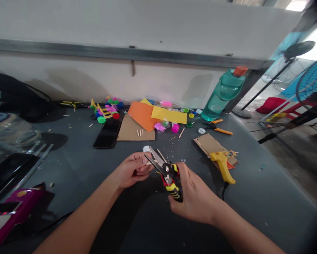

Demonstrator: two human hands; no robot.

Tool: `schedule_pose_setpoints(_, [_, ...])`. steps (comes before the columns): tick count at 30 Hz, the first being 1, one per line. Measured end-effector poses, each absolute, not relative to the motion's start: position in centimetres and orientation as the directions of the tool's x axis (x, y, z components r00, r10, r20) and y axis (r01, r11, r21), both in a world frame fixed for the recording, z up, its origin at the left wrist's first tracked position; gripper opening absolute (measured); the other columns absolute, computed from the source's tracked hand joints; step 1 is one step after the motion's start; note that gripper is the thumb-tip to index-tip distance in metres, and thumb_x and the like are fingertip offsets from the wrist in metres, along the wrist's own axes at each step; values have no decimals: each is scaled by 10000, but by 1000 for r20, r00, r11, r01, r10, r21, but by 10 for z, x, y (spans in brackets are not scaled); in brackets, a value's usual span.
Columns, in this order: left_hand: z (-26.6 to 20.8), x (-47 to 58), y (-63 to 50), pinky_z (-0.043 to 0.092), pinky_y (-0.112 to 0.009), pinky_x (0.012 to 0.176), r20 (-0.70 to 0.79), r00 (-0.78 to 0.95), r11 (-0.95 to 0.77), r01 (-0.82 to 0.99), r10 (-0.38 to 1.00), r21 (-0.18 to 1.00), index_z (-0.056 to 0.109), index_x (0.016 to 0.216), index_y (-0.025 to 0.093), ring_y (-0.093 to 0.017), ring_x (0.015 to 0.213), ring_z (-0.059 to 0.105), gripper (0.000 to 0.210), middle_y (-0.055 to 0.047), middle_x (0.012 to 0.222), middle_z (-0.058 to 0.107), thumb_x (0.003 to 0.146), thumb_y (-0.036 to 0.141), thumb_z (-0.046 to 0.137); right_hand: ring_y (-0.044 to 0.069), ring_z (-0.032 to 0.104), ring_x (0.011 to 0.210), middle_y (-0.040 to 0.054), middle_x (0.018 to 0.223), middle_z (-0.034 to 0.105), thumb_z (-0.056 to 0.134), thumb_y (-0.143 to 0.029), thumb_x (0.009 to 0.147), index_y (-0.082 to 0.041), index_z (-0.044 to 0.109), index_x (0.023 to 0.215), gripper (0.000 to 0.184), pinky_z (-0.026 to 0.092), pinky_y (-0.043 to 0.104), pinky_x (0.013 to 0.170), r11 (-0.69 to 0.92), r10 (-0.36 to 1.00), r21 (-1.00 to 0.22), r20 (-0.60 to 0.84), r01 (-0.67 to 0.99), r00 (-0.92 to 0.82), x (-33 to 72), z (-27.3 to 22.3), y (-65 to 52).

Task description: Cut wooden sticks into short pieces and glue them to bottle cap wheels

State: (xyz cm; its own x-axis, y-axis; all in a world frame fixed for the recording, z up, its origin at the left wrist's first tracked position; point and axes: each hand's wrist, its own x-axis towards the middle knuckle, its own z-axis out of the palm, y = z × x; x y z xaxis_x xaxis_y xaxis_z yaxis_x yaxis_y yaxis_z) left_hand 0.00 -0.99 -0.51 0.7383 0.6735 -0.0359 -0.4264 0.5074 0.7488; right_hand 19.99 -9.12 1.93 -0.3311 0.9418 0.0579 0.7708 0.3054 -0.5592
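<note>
My right hand (194, 194) is wrapped round the black, yellow and red handles of a pair of shears (167, 169). The blades stand apart and point up and left, toward my left hand (134, 170). Thumb and fingers of that hand pinch a small pale wooden stick (151, 162), which lies between the blades. Most of the stick is hidden by the fingers and the shears. Just behind the blades sits a white cap (147, 149). Short cut stick pieces (139, 133) rest on a cardboard sheet (126, 128) beyond my left hand.
A yellow glue gun (223, 166) lies on cardboard at the right, with orange-handled pliers (219, 128) and a teal bottle (222, 95) behind. A black phone (107, 134), orange paper (142, 114) and a colourful small model (105, 111) lie farther back. A magenta device (18, 211) is at left.
</note>
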Motion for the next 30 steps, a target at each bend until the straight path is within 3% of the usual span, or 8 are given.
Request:
schedule_pose_setpoints(15, [-9, -2, -7, 144, -151, 351, -28, 756, 452, -361, 654, 816, 446, 577, 138, -36, 412, 209, 304, 62, 491, 315, 762, 315, 611, 207, 463, 814, 79, 890, 459, 465, -179, 612, -170, 348, 945, 353, 402, 352, 728, 289, 943, -509, 5, 811, -333, 202, 17, -90])
schedule_pose_setpoints(24, [-7, 0, -8, 152, -136, 350, -51, 721, 438, -362, 691, 823, 474, 595, 129, -31, 418, 227, 289, 54, 503, 349, 753, 315, 628, 226, 454, 866, 93, 941, 457, 484, -211, 629, -159, 354, 1036, 431, 383, 388, 786, 295, 950, -501, 60, 813, -308, 200, 12, -90])
schedule_pose_setpoints(30, [-7, -1, -8, 155, -137, 355, -74, 715, 452, -355, 695, 818, 468, 584, 129, -34, 425, 214, 291, 56, 498, 344, 748, 307, 629, 210, 463, 811, 73, 893, 454, 480, -211, 618, -173, 351, 984, 390, 389, 350, 729, 289, 951, -507, 53, 812, -305, 200, 13, -90])
